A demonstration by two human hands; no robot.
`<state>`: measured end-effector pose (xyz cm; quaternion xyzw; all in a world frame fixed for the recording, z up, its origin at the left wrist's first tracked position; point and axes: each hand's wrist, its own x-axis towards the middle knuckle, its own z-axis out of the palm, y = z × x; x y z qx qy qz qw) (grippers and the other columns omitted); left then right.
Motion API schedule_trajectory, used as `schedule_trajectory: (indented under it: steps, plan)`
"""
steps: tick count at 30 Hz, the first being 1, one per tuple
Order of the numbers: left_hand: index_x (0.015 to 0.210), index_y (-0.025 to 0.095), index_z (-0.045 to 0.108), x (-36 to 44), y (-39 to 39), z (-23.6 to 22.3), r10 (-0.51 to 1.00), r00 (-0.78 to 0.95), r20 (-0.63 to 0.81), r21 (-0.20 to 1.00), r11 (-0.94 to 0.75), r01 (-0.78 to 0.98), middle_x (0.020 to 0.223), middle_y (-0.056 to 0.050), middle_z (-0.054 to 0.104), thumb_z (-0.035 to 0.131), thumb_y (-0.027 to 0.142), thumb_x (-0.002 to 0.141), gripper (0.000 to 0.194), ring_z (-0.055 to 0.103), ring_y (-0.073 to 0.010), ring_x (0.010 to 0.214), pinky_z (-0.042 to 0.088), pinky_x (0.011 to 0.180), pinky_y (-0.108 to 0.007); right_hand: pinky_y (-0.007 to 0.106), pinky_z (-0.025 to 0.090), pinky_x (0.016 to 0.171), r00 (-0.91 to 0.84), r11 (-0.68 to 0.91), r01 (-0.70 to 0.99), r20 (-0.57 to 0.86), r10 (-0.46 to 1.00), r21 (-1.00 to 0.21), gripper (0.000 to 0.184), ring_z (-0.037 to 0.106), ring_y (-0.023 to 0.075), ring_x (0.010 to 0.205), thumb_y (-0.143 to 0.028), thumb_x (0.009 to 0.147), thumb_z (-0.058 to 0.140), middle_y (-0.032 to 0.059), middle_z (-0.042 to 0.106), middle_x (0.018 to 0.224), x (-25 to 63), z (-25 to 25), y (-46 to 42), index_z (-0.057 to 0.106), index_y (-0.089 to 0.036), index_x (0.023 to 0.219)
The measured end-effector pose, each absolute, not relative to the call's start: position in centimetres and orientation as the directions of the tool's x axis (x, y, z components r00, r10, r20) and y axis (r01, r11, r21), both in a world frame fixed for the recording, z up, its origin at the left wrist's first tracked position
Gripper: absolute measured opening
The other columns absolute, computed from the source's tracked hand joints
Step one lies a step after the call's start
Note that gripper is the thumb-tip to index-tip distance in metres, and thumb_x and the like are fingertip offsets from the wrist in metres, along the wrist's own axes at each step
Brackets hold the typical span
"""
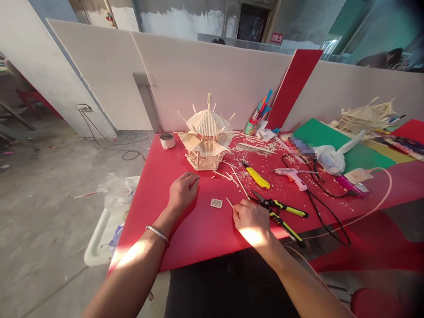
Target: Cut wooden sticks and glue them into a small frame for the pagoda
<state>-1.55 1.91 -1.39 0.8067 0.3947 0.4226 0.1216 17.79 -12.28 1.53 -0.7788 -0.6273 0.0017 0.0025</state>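
A worker's right hand (250, 217) pinches a stick (229, 202) just right of the small frame (216, 203), apparently readying it; placement would need careful aim. The left hand (183, 191), left of the frame, is curled, contents unclear.

Red surface (195, 240) at centre, grey floor (49, 194) at nine o'clock, white partition (212, 66) at twelve, patchy wall (182, 20) beyond
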Motion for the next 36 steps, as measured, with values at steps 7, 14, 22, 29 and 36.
schedule_trajectory:
  steps: [7,14,22,29,36]
  plan:
    - [0.088,0.019,0.074,-1.7,2.0,-1.5,0.734,0.34,0.587,0.521,-0.664,0.536,0.091,-0.006,0.075,0.054,0.021,0.087,0.02,0.067,-0.016,0.073,0.048,0.063,-0.025,0.025,0.036,0.058,0.228,-0.228,0.973,0.016,0.973,-0.033,0.023,0.067,0.0163,0.077,-0.025,0.091,0.053,0.0056,0.072,0.09,17.6,1.2,-11.2,0.076,-0.024,0.087]
    - [0.088,0.02,0.074,-1.5,1.9,-1.3,0.73,0.343,0.591,0.521,-0.67,0.528,0.091,-0.006,0.075,0.052,0.021,0.088,0.022,0.067,-0.0158,0.074,0.048,0.063,-0.024,0.026,0.036,0.057,0.27,-0.271,0.963,0.031,0.962,0.009,0.025,0.066,0.016,0.073,-0.023,0.091,0.052,0.0094,0.071,0.089,18.1,1.9,-12.3,0.076,-0.02,0.085]
    - [0.088,0.021,0.074,-1.4,1.7,-1.3,0.73,0.383,0.567,0.511,-0.676,0.531,0.093,-0.006,0.075,0.053,0.02,0.088,0.021,0.067,-0.0158,0.073,0.048,0.063,-0.024,0.027,0.031,0.054,0.242,-0.242,0.97,0.01,0.97,0.013,0.025,0.066,0.0147,0.071,-0.023,0.091,0.051,0.0067,0.071,0.087,18.0,1.6,-12.9,0.075,-0.022,0.083]
    - [0.089,0.02,0.074,-1.5,1.6,-1.2,0.73,0.396,0.557,0.518,-0.678,0.522,0.093,-0.006,0.074,0.052,0.02,0.088,0.021,0.067,-0.0165,0.076,0.049,0.064,-0.024,0.027,0.025,0.053,0.282,-0.283,0.959,0.083,0.956,0.0,0.025,0.061,0.0129,0.065,-0.023,0.09,0.051,0.004,0.07,0.084,19.1,1.4,-14.4,0.073,-0.022,0.077]
    - [0.091,0.019,0.074,-1.3,1.5,-1.3,0.727,0.434,0.533,0.534,-0.686,0.494,0.094,-0.007,0.075,0.053,0.022,0.089,0.022,0.068,-0.0165,0.075,0.049,0.064,-0.024,0.029,0.021,0.053,0.111,-0.093,0.989,0.159,0.981,-0.116,0.025,0.052,0.0098,0.058,-0.014,0.087,0.052,0.0013,0.063,0.068,18.4,-0.4,-18.4,0.071,-0.023,0.071]
